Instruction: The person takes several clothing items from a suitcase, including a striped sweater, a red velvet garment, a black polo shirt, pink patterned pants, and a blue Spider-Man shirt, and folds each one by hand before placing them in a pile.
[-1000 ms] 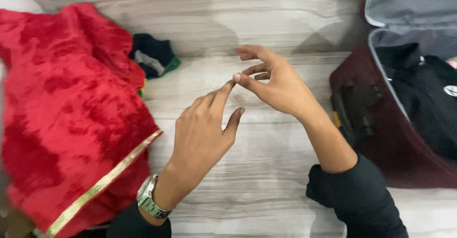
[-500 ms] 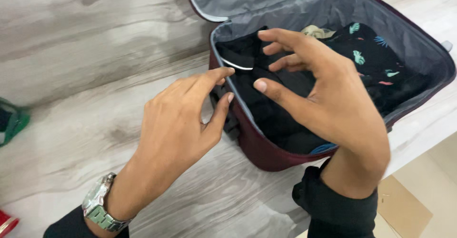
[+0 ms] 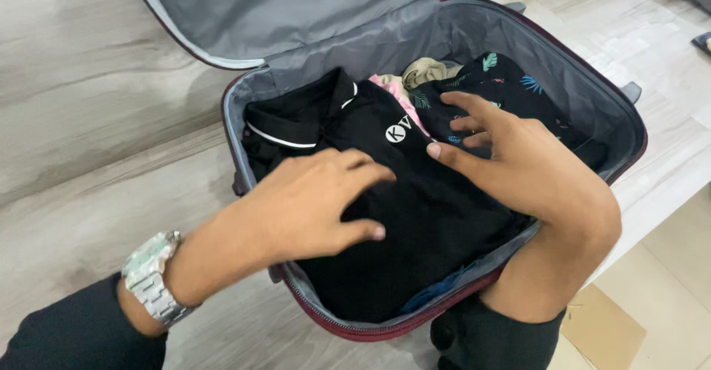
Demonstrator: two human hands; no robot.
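Black polo shirt (image 3: 415,214), white-trimmed collar, lying folded along the near-left side of the open maroon suitcase (image 3: 629,140); left hand (image 3: 311,207) and right hand (image 3: 533,170) spread open over it, empty, apparently mid-packing; pressing flat likely needs both palms.

One open maroon suitcase (image 3: 622,129) lies on the floor. Four garments show inside it: one black polo shirt (image 3: 415,214), one dark leaf-print shirt (image 3: 511,81), one pink piece (image 3: 396,92) and one beige piece (image 3: 428,70) (both mostly buried). Two hands hover over them: left hand (image 3: 311,207), right hand (image 3: 526,162). One silver wristwatch (image 3: 152,277).
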